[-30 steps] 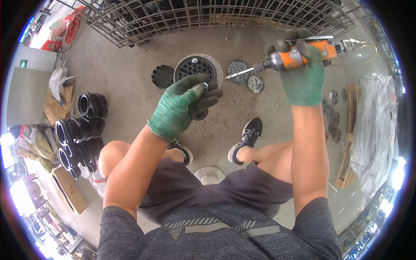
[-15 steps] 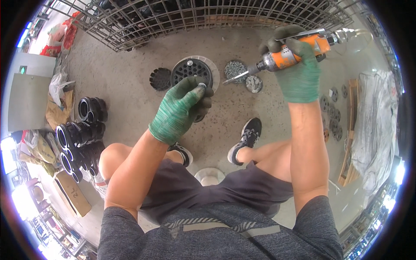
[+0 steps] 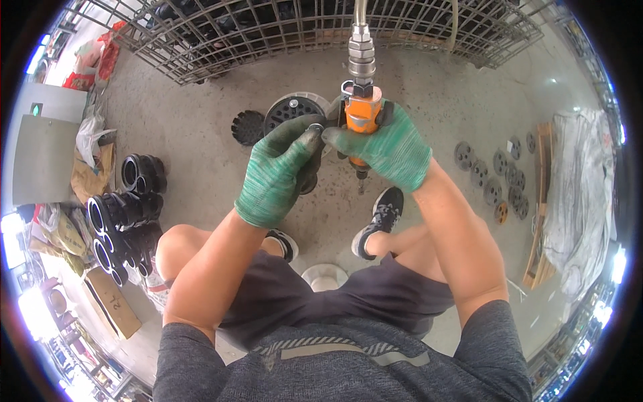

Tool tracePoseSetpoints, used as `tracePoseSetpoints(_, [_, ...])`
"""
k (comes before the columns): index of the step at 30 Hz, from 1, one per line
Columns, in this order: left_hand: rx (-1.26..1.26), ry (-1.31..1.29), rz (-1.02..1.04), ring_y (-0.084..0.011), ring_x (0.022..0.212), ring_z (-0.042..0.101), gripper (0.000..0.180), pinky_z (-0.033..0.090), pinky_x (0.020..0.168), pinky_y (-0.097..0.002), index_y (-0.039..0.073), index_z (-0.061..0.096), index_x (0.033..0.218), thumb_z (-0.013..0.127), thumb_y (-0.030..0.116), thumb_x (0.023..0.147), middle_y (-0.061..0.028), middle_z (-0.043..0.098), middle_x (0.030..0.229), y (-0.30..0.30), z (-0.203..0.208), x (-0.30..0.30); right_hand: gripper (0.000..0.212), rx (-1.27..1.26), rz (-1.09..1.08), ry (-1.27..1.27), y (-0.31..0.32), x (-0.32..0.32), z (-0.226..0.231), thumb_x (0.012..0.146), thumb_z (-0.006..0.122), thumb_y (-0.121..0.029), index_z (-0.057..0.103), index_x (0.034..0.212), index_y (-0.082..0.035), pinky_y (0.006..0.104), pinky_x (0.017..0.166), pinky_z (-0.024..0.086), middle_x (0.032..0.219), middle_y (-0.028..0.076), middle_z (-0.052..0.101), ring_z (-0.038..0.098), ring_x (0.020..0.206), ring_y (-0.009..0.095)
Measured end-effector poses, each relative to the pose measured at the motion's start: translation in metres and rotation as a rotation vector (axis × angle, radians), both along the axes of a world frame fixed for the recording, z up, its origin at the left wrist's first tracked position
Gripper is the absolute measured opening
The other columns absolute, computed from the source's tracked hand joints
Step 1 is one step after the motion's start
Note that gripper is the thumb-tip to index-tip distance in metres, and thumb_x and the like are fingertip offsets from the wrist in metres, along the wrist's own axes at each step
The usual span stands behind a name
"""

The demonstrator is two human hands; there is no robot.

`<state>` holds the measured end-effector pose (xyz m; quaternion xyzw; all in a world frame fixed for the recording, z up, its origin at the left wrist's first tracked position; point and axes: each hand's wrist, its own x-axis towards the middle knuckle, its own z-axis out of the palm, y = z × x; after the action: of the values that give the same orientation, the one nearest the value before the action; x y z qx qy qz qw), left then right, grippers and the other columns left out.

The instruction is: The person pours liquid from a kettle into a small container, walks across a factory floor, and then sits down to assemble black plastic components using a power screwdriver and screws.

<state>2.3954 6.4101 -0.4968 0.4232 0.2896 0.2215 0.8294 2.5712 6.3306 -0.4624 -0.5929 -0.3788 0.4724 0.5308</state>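
Note:
My left hand (image 3: 271, 167), in a green glove with dark fingers, pinches a small metal fastener (image 3: 316, 127); its exact kind is hard to make out. My right hand (image 3: 388, 147), gloved alike, is wrapped round an orange air screwdriver (image 3: 364, 112). The tool's hose fitting (image 3: 362, 57) points away from me and its bit toward me. My right thumb is right beside the left fingertips, by the fastener. Beyond my left hand, a black round plate with holes (image 3: 295, 107) sits on a pale round base, partly covered by the hands. A dark toothed ring (image 3: 247, 127) lies to its left.
A wire mesh cage (image 3: 221, 40) stands along the far side. Black ring-shaped parts (image 3: 110, 213) are stacked at left near a cardboard box (image 3: 110, 301). Several grey discs (image 3: 492, 191) and an orange disc (image 3: 501, 213) lie at right, before wooden slats (image 3: 544, 201) and plastic sheeting (image 3: 577, 201).
My right hand has swung the screwdriver in from the right to beside my left hand, turning its bit toward me. The dishes of small parts are now hidden. The left hand stays nearly still.

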Motion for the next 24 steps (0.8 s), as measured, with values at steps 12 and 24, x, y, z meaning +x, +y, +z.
tracePoseSetpoints(12, [0.062, -0.001, 0.015, -0.0051, 0.057, 0.043, 0.039, 0.034, 0.049, -0.0197, 0.005, 0.061, 0.13, 0.067, 0.023, 0.096, 0.0029, 0.053, 0.075, -0.0005, 0.0056, -0.0052, 0.025, 0.049, -0.053, 0.119, -0.0004, -0.0092, -0.0066, 0.083, 0.076, -0.013, 0.065, 0.103, -0.003, 0.0266, 0.067, 0.052, 0.086, 0.003, 0.066, 0.062, 0.075, 0.012])
tracePoseSetpoints(24, [-0.141, -0.183, -0.014, -0.0096, 0.08, 0.051, 0.042, 0.045, 0.072, -0.0269, 0.003, 0.055, 0.136, 0.062, 0.019, 0.098, 0.0003, 0.058, 0.091, -0.0017, 0.0013, -0.0063, 0.025, -0.034, -0.033, 0.075, -0.0013, -0.0085, 0.0014, 0.083, 0.077, -0.015, 0.065, 0.102, -0.005, 0.027, 0.069, 0.051, 0.086, 0.001, 0.066, 0.061, 0.077, 0.011])
